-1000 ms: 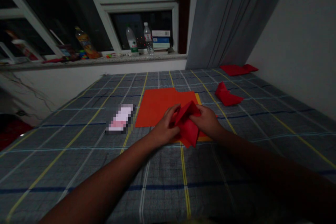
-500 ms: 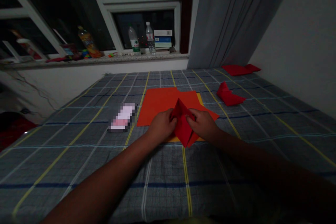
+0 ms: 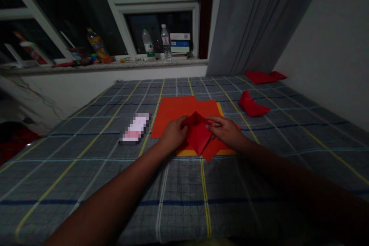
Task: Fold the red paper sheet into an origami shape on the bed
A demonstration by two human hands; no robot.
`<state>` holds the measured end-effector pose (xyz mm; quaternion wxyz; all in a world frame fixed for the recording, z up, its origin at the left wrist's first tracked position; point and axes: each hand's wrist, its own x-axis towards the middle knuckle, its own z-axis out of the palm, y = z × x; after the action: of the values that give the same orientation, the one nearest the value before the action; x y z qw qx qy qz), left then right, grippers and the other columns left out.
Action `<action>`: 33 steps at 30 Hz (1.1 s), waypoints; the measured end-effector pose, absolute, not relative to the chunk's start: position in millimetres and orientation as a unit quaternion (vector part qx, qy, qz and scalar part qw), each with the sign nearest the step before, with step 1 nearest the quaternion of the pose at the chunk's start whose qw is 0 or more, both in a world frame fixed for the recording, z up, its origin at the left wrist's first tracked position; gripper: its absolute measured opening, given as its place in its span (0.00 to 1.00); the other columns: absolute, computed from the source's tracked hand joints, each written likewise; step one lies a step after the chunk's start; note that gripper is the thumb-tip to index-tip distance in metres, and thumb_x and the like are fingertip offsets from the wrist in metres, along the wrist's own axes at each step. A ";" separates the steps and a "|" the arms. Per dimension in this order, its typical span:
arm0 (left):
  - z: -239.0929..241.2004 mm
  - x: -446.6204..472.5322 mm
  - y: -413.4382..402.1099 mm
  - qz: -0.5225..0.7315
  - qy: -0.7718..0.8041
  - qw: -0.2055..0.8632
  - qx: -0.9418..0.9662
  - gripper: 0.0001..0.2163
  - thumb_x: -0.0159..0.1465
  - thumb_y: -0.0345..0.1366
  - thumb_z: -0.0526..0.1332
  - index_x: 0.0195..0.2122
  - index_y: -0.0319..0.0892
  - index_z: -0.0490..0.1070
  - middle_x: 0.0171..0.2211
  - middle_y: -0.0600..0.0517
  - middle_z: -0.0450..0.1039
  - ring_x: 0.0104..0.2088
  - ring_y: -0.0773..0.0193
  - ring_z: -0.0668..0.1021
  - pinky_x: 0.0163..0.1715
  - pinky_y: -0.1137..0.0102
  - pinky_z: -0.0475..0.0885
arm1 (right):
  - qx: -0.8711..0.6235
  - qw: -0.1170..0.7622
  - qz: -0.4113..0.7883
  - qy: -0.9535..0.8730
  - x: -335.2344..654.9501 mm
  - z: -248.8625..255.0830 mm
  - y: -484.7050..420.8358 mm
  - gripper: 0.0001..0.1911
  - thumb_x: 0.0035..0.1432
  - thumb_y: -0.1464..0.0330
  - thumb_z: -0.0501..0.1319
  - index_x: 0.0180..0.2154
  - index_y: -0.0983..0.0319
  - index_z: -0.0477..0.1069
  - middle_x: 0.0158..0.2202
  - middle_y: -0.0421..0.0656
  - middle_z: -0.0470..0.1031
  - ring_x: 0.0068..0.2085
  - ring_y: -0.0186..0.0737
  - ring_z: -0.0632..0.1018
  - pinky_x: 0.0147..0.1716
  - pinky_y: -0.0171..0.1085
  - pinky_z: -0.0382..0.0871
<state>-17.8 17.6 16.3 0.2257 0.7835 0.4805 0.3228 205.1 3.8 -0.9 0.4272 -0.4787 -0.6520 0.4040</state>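
A partly folded piece of red paper [image 3: 198, 133] is held between both hands, just above a stack of orange and yellow sheets [image 3: 175, 110] on a grey plaid cloth [image 3: 184, 184]. My left hand [image 3: 173, 135] grips the paper's left edge with its fingers curled. On the right edge, my right hand [image 3: 226, 130] pinches the paper near its top corner. The paper's lower point hangs toward me.
A pink and white packet [image 3: 135, 127] lies left of the sheets. A folded red paper piece [image 3: 251, 104] and flat red sheets [image 3: 263, 76] lie at the back right. Bottles [image 3: 148, 44] and books [image 3: 179, 41] stand on the windowsill. A grey curtain [image 3: 253, 19] hangs at right.
The red paper was raised and turned between my hands, then brought down flatter over the sheets. Both hands shifted their grip along its edges.
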 end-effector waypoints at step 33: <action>-4.3 -16.3 30.8 0.459 0.393 0.487 0.631 0.15 0.51 0.37 0.72 0.38 0.41 0.73 0.33 0.53 0.72 0.32 0.68 0.74 0.33 0.73 0.70 | -0.407 0.557 0.547 -0.474 200.9 -6.7 4.8 0.43 0.39 0.68 0.75 0.56 0.54 0.59 0.49 0.45 0.75 0.42 0.43 0.80 0.44 0.45 0.76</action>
<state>-16.3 30.8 -4.3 0.4866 0.6312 0.3930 0.4587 200.9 4.8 -6.7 0.5572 -0.4074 -0.4738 0.5469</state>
